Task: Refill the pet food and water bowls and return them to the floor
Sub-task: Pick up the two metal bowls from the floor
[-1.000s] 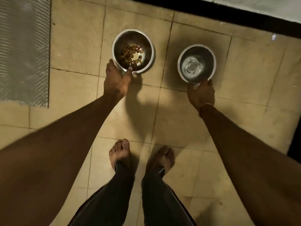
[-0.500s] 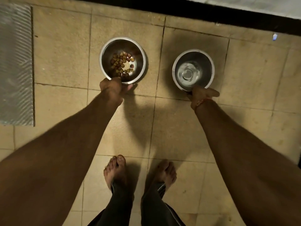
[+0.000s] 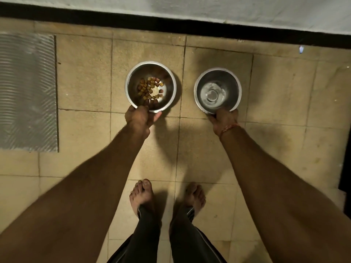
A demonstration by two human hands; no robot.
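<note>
1. The left hand is closed on the near rim of the steel food bowl, thumb inside, just left of the frame's centre.
2. Brown kibble lies scattered across that bowl's bottom.
3. The right hand is closed on the near rim of the steel water bowl, right of centre; a red thread band circles the wrist.
4. Both bowls sit side by side, apart, over the tan tiled floor; whether they touch it cannot be told.
5. A grey ribbed mat lies at the left edge.
6. Two bare feet stand at lower centre.
</note>
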